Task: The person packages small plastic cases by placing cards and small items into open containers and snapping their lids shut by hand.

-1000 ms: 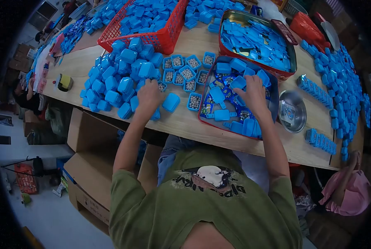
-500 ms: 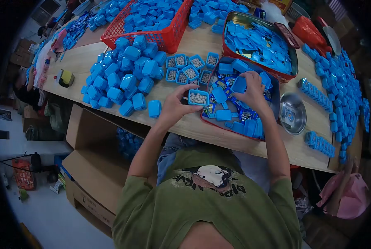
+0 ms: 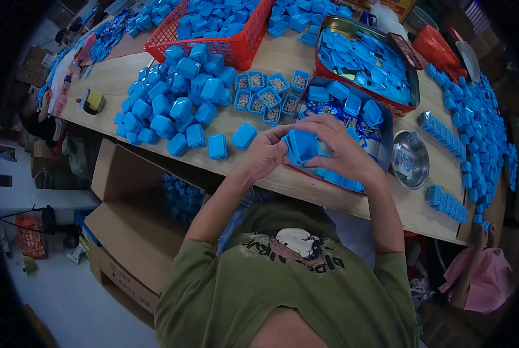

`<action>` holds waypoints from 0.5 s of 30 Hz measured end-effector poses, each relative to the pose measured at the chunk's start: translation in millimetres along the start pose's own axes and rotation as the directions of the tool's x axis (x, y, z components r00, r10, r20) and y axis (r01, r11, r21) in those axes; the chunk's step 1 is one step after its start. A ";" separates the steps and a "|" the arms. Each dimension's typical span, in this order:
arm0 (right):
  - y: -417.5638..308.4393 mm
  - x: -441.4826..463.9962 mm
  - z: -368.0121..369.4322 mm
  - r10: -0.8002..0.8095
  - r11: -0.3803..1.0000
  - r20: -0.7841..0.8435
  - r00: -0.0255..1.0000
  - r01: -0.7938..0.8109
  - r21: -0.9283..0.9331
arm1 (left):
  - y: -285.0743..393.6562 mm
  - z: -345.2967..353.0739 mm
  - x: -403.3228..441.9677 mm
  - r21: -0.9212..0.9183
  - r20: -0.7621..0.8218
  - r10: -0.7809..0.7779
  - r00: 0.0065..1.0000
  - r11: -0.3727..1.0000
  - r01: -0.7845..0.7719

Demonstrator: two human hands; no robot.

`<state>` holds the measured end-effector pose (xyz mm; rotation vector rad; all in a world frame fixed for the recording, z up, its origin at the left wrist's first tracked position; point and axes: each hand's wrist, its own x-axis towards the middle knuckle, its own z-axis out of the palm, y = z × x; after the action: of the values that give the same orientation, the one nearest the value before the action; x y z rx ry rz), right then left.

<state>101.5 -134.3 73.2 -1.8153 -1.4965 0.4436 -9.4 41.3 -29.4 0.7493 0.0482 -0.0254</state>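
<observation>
Both my hands meet over the near left corner of a tin tray (image 3: 385,145), closed round a small blue plastic box (image 3: 302,145). The box is tilted, its hollow side partly facing me; its contents do not show. My left hand (image 3: 266,152) grips its left side, while my right hand (image 3: 342,149) grips it from the right and above. Behind them stand several open blue boxes filled with pale beads (image 3: 269,97). A blue box (image 3: 244,136) with its smooth face up lies just left of my left hand. Inside the tray are blue boxes and small dark-blue packets (image 3: 372,131).
Piled blue boxes (image 3: 181,107) and a red basket (image 3: 245,47) occupy the left. Behind the tray, a large tin (image 3: 413,87) holds flat blue pieces. A metal bowl (image 3: 420,174) and rows of blue boxes (image 3: 445,203) lie right, near another person's hand (image 3: 485,235).
The bead-filled box has left my left hand, and another blue box now lies on the table beside it. My right hand has moved left from the tray with a blue box, joining my left.
</observation>
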 end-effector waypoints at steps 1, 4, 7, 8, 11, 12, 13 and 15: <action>-2.0 -0.2 0.6 0.005 1.000 -0.009 1.000 -0.006 -0.019 | -0.2 3.3 0.0 -0.030 -0.020 0.015 1.000 0.999 -0.016; -2.8 -1.1 1.9 -0.011 1.000 -0.012 1.000 0.011 -0.022 | -3.0 -2.0 0.8 -0.017 -0.037 0.027 0.999 0.999 -0.028; -1.5 -1.5 3.9 -0.010 1.000 0.012 1.000 0.010 -0.026 | 2.9 9.6 -0.8 -0.051 -0.082 -0.006 0.997 0.999 0.001; -0.6 -2.3 4.7 -0.010 1.000 0.013 1.000 0.010 -0.026 | 3.5 10.6 -1.0 -0.052 -0.083 -0.006 0.997 0.999 0.001; 0.2 -5.5 7.9 -0.054 0.997 -0.009 0.999 0.053 -0.064 | 1.6 7.9 -1.6 -0.048 -0.083 -0.013 0.996 0.999 0.009; -0.6 -6.2 8.9 -0.039 0.996 -0.020 0.999 0.037 -0.078 | -0.3 3.9 -1.8 -0.032 -0.075 -0.007 0.997 0.999 0.004; -1.2 -6.8 9.7 -0.026 0.995 -0.032 0.999 0.023 -0.093 | -1.2 1.2 -1.9 -0.015 -0.067 0.001 0.998 1.000 -0.002; 2.7 -10.8 14.3 -0.035 0.994 -0.046 0.998 0.029 -0.110 | -2.6 3.9 -3.8 -0.021 -0.090 0.005 0.996 1.000 -0.007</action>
<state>90.9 -140.1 59.7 -1.8698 -1.5414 0.3063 -13.2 36.7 -28.2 0.7294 0.1315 0.0147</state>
